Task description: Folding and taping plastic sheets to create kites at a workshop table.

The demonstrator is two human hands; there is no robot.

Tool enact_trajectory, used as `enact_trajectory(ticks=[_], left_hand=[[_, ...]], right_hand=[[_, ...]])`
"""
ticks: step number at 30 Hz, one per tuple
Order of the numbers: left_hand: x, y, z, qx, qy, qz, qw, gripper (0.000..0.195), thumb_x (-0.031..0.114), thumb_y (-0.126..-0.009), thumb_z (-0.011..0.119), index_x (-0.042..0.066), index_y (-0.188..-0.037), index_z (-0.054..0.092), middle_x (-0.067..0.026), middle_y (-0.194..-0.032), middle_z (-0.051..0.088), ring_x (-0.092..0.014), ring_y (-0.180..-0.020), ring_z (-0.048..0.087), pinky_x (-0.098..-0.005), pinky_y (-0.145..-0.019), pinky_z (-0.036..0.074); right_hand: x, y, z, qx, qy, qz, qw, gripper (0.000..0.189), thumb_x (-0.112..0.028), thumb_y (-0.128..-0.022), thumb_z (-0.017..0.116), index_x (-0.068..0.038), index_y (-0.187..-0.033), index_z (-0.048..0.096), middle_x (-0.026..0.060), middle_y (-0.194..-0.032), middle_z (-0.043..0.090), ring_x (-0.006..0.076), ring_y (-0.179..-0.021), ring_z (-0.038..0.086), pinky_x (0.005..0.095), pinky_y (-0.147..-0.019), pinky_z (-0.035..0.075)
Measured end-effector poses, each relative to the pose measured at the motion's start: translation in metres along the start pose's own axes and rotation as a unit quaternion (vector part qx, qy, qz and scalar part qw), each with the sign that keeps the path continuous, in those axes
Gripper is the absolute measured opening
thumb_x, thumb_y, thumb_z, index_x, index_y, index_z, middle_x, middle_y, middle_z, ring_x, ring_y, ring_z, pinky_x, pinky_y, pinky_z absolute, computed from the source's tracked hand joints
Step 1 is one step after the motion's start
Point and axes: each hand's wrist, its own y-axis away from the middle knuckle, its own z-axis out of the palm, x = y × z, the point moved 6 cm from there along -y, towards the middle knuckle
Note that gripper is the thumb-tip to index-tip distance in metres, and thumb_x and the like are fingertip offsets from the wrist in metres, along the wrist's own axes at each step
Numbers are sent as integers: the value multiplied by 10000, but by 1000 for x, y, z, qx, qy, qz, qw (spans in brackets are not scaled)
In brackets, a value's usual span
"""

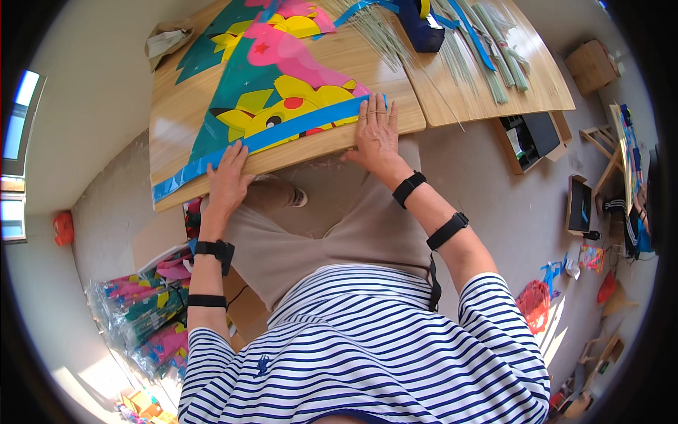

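Observation:
A long strip of blue tape (296,125) runs along the front edge of a wooden table (175,127), across the lower side of a triangular printed sheet (222,114). The sheet shows a yellow cartoon figure on teal and pink. My left hand (229,172) rests with its fingertips at the strip's lower edge, left of its middle. My right hand (377,132) lies flat, fingers slightly spread, over the strip's right end. Neither hand grasps anything. The tape's far left end reaches the table's left front corner.
Another printed sheet (204,58) lies farther back. Thin pale rods (371,32) and bundled rods (500,45) lie beside a navy tape dispenser (424,32). Packed printed sheets (143,307) are on my left. An open box (524,143) sits on the floor at right.

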Motion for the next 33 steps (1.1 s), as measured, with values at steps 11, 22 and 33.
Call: enact_trajectory(ticks=[11, 22, 33], left_hand=[[2, -2, -7, -8, 13, -4, 1000, 745, 147, -819, 767, 173, -1511, 493, -48, -1618, 406, -267, -1508, 345, -712, -1182, 152], [7, 1, -10, 7, -10, 18, 1000, 767, 175, -784, 818, 170, -1490, 516, -46, -1612, 411, -267, -1486, 377, -745, -1154, 178], [5, -1, -7, 39, -19, 31, 999, 747, 157, -763, 839, 174, -1454, 556, -45, -1573, 461, -268, -1467, 406, -745, -1129, 253]], right_hand=[[5, 2, 0, -1, -7, 11, 1000, 1274, -644, -653, 837, 90, -1551, 312, 282, -1629, 289, 413, -1564, 155, 666, -1232, 9], [23, 5, 3, 1, -30, 38, 999, 1266, -639, -652, 843, 90, -1546, 321, 285, -1632, 284, 404, -1562, 179, 657, -1230, 63], [37, 9, 3, 17, -111, 64, 992, 1253, -671, -692, 804, 98, -1548, 307, 287, -1646, 252, 406, -1564, 172, 671, -1214, 104]])
